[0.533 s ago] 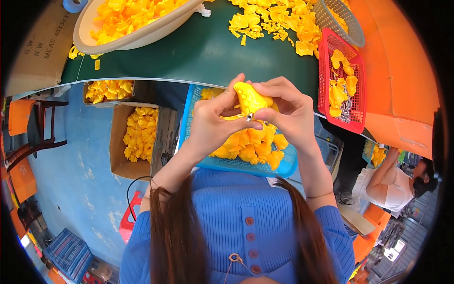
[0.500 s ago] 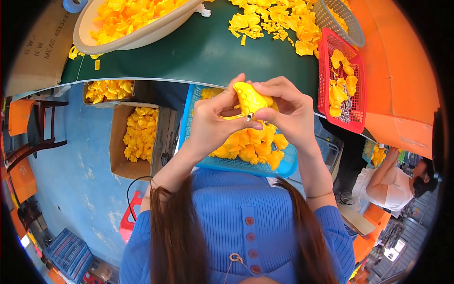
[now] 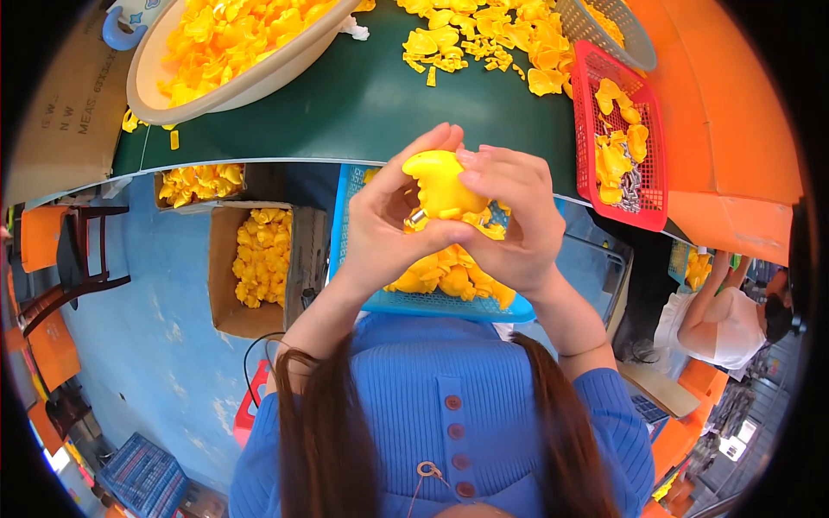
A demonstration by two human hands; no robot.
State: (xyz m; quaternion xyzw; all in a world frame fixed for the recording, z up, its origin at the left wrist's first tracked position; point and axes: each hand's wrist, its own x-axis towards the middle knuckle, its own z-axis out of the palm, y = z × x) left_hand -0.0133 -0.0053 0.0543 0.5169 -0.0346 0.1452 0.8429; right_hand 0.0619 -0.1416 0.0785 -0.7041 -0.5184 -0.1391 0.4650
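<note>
Between my two hands is a yellow plastic toy part (image 3: 442, 183), rounded on top with a scalloped lower edge. My left hand (image 3: 373, 226) grips its left side, where a small shiny metal piece (image 3: 416, 217) shows by the fingers. My right hand (image 3: 525, 211) closes on the other side, fingertips over the top and thumb below, near the left thumb. Both hands are above a blue plastic basket (image 3: 509, 312) holding many yellow parts (image 3: 458, 278), partly hidden by my hands.
On the green table (image 3: 285, 129) are a large beige basin (image 3: 250, 95) of yellow pieces, a loose yellow pile (image 3: 527, 43), a grey basket (image 3: 635, 47), and a red basket (image 3: 661, 173) with yellow and metal parts. Cardboard boxes (image 3: 226, 293) stand lower left. A person (image 3: 721, 324) works at right.
The yellow part has been turned in my hands, so its metal piece now faces left instead of down toward me. My right fingers have shifted over its top. The view has moved slightly.
</note>
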